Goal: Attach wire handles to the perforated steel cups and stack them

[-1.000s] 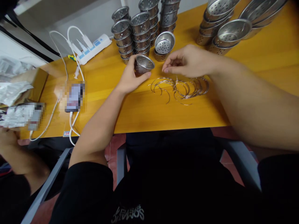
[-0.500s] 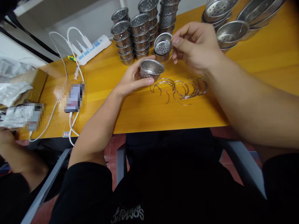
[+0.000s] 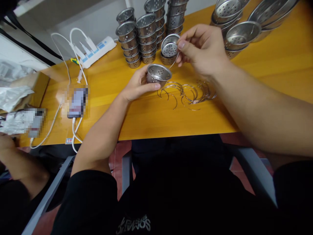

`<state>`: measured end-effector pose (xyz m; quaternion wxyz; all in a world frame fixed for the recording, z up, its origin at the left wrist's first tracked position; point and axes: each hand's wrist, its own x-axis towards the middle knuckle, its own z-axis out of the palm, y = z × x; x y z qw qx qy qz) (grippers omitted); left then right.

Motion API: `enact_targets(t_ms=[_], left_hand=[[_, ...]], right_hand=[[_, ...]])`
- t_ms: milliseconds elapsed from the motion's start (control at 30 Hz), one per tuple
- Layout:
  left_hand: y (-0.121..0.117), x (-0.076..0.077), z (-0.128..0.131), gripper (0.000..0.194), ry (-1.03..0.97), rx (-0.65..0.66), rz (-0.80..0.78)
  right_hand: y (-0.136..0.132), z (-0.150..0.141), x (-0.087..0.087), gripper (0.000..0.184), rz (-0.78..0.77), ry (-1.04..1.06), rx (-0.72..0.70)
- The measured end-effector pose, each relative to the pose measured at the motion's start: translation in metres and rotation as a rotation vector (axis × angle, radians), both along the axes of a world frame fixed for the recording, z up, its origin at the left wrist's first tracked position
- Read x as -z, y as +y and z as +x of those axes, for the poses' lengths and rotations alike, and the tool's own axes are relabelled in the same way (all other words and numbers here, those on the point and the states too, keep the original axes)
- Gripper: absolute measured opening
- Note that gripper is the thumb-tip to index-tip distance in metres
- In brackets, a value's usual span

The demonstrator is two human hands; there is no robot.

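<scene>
My left hand [image 3: 140, 81] is wrapped round a small perforated metal cup [image 3: 158, 73], its mouth facing up toward me. To the right and a little higher, my right hand [image 3: 199, 49] pinches a thin curved wire [image 3: 174, 62], whose free end points down toward the cup's rim. Behind the wire, a similar perforated cup [image 3: 170, 49] rests in another one on the table. Below my hands lies a loose row of curved wires [image 3: 193, 94], several of them overlapping.
Tall stacks of perforated cups [image 3: 148, 36] stand at the back. Wider perforated bowls [image 3: 242, 36] are stacked at the right. A white power strip [image 3: 99, 50] with cables and a phone [image 3: 78, 102] lie at the left. Beyond them, another person's arm [image 3: 22, 163] shows.
My right hand has shifted slightly left and down, bringing the wire nearer the cup. More of the wire shows now. My left hand and its cup have hardly moved.
</scene>
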<state>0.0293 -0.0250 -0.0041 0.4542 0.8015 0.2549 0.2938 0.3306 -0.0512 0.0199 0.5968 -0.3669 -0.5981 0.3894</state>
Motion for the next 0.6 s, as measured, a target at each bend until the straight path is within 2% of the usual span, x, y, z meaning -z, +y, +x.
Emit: enact_targets(t_ms=[200, 300, 367, 467, 600], left_hand=[[-0.011, -0.007, -0.001, 0.114, -0.05, 0.029, 0.002], [-0.014, -0.01, 0.0, 0.114, -0.038, 0.034, -0.035], [-0.014, -0.009, 0.0, 0.114, -0.018, 0.042, -0.042], [-0.009, -0.004, -0.002, 0.113, 0.037, 0.044, 0.025], [-0.003, 0.003, -0.006, 0.101, 0.098, 0.02, 0.154]], right_hand=[[-0.004, -0.004, 0.0, 0.086, 0.043, -0.066, 0.024], [-0.009, -0.005, -0.002, 0.074, 0.056, -0.1, 0.041], [-0.01, -0.005, -0.004, 0.074, 0.088, -0.113, 0.038], [-0.009, -0.005, -0.005, 0.084, 0.134, -0.103, -0.005], [-0.008, -0.007, -0.003, 0.077, 0.031, -0.027, -0.056]])
